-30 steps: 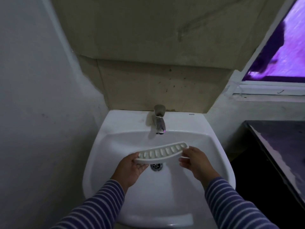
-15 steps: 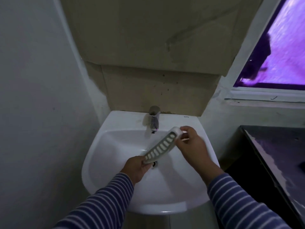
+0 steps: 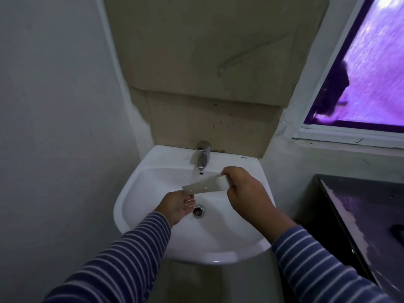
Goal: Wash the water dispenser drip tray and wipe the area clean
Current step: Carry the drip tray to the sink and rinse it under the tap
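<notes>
The white drip tray (image 3: 204, 186), long and narrow, hangs over the white sink (image 3: 150, 178) just below the metal tap (image 3: 202, 157). Its plain underside faces me and the slots are hidden. My right hand (image 3: 244, 193) grips its right end. My left hand (image 3: 178, 205) holds its left end from below with the fingertips, just above the drain (image 3: 198, 211). No water shows running from the tap.
A grey wall closes in on the left. A dark glossy countertop (image 3: 358, 211) stands at the right, beside the sink. A window (image 3: 369, 79) with a white frame is at the upper right. Beige panelling backs the sink.
The tray has been turned over: its slotted face showed before, its plain underside shows now. It went from level to tilted to nearly level again. Both hands kept hold.
</notes>
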The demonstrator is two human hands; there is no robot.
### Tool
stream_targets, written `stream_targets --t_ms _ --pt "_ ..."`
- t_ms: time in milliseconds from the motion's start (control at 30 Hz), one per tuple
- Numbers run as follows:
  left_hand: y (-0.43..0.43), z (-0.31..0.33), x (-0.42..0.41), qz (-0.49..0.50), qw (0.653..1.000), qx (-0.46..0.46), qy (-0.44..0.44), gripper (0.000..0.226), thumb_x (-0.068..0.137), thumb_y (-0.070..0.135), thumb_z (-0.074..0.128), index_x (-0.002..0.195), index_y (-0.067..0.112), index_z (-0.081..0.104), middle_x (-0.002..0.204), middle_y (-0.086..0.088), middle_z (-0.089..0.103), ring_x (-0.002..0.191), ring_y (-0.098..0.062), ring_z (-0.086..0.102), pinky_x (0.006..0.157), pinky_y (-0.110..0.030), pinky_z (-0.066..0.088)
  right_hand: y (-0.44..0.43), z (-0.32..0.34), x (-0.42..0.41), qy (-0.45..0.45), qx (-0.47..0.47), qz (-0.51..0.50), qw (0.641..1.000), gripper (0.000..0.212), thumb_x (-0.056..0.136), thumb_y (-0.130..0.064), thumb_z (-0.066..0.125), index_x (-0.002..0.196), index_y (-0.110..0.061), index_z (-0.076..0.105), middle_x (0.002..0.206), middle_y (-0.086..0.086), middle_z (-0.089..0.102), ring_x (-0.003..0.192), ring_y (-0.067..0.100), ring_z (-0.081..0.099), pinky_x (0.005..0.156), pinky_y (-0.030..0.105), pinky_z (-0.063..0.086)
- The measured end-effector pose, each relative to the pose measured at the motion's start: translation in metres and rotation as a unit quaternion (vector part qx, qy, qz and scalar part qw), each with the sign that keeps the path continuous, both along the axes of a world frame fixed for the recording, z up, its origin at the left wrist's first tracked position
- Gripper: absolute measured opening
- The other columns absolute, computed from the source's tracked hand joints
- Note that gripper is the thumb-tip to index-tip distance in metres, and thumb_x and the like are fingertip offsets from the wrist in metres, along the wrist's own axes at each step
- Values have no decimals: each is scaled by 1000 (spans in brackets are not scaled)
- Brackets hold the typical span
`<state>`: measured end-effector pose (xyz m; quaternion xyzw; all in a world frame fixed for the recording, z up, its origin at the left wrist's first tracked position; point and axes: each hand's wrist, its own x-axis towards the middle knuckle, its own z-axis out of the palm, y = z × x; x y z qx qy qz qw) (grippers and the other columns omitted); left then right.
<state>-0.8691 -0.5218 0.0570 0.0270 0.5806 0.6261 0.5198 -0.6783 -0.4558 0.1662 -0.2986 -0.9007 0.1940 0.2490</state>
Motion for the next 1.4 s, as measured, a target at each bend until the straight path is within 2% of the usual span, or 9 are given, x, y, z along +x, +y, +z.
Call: stream_targets --t_ms 133,367,533,900,1033,1100,1167,1300,1400 --pt "-14 11 8 8 1000 -1 20 20 93 4 51 111 4 60 97 -9 62 92 -26 59 83 -40 46 -4 4 10 -15 7 12 1000 43 87 -1 47 124 -22 54 125 3 58 101 20 57 79 18 40" --pt "-36 32 17 9 998 2 60 34 94 11 52 128 8 53 109 -7 62 106 -27 55 93 -42 43 -12 13 21 26 -19 17 999 32 84 0 49 95 -29 52 96 -8 53 78 6 47 63 7 33" --pt "-44 45 11 10 997 2 83 41 94 17 54 134 7 51 111 -6 61 106 -25 55 92 -41 44 -14 15 18 38 -25 -12 999 27 87 2 51 96 -23 56 93 -6 51 81 11 50 62 8 36" --pt "-49 55 -21 46 993 0 111 44 93 22 58 134 10 49 128 -8 54 113 -25 51 93 -40 43 -13 22 -1 57 -61 -42 996 20 89 -4 55 89 -24 52 79 -7 53 68 1 48 50 9 32" --pt "-48 55 -34 46 995 36 85 32 94 25 57 122 10 56 114 -5 60 111 -24 52 92 -40 42 -9 18 -7 68 -145 -60 985 14 88 -10 57 92 -23 52 80 -7 57 71 5 54 47 8 39" --pt "-46 56 -39 38 995 51 83 21 95 27 57 107 11 64 105 -3 64 104 -22 55 88 -38 44 -7 16 -9 118 -258 -73 956 17 88 -9 56 99 -20 54 89 3 64 78 17 63 58 21 52" --pt "-45 57 -44 38 994 63 82 19 96 28 56 98 13 67 99 -4 68 99 -22 59 78 -34 48 -4 13 -13 194 -398 -88 892 23 87 -3 52 107 -13 56 95 14 66 80 27 68 67 35 60" --pt "-44 60 -50 45 993 80 70 21 100 19 48 99 7 64 88 -9 70 85 -24 65 67 -34 52 8 4 -18 267 -545 -114 787 24 91 -4 47 114 -2 54 88 23 65 67 28 65 59 35 58" --pt "-42 65 -51 36 993 87 72 20 99 22 50 99 7 63 80 -5 75 82 -20 71 67 -33 54 11 -2 -21 307 -617 -143 710 12 93 -9 51 99 0 56 84 19 60 66 28 63 50 32 57"
